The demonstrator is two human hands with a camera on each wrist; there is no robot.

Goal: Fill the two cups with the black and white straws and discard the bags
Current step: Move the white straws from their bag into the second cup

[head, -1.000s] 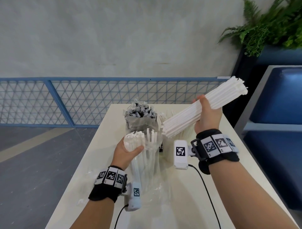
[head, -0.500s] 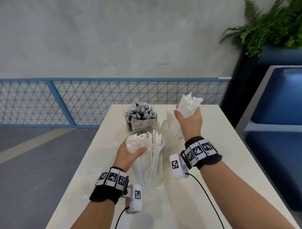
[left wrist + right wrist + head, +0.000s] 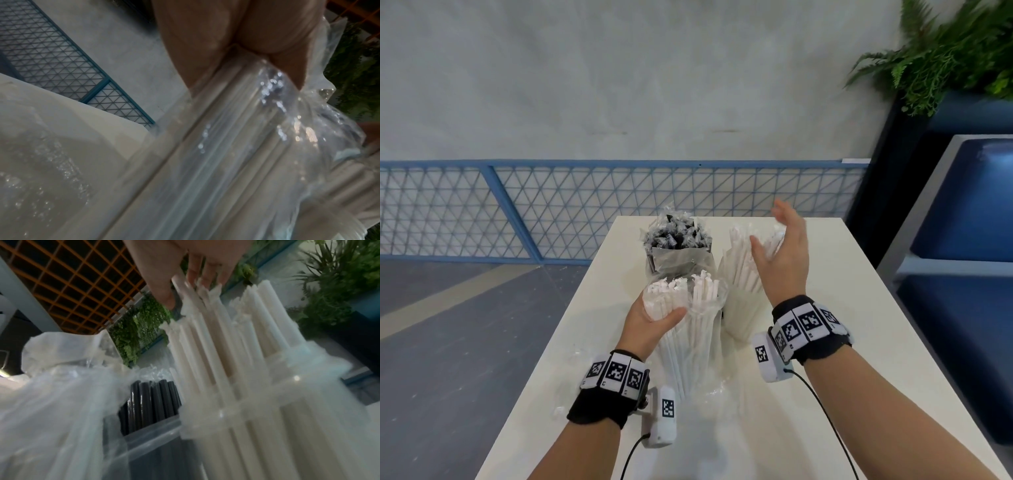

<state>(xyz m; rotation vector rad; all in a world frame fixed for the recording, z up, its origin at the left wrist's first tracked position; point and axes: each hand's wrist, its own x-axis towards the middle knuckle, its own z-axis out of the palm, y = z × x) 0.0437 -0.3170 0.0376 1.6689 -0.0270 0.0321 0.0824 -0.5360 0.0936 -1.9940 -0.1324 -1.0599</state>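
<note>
My left hand (image 3: pixel 654 317) grips a clear plastic bag (image 3: pixel 698 346) of white straws (image 3: pixel 674 289) near its open top, holding it upright on the white table (image 3: pixel 859 342). My right hand (image 3: pixel 780 250) is open, fingers spread, just above the white straws standing in the right cup (image 3: pixel 743 301); in the right wrist view its fingertips (image 3: pixel 197 277) hover at the straw tops (image 3: pixel 216 331). The left cup (image 3: pixel 681 257) behind the bag holds wrapped black straws (image 3: pixel 674 236), also seen as black straws (image 3: pixel 152 399) in the right wrist view. The left wrist view shows my palm (image 3: pixel 226 40) against the bag (image 3: pixel 246 146).
A blue mesh fence (image 3: pixel 551 212) runs behind the table below a grey wall. A dark planter with ferns (image 3: pixel 945 51) and a blue seat (image 3: pixel 969 240) stand to the right. Small plastic scraps (image 3: pixel 578 354) lie near the table's left edge.
My right hand swung its bundle of white straws upright, lowered it into the right cup and let go, now open above it. The left hand kept holding the bag.
</note>
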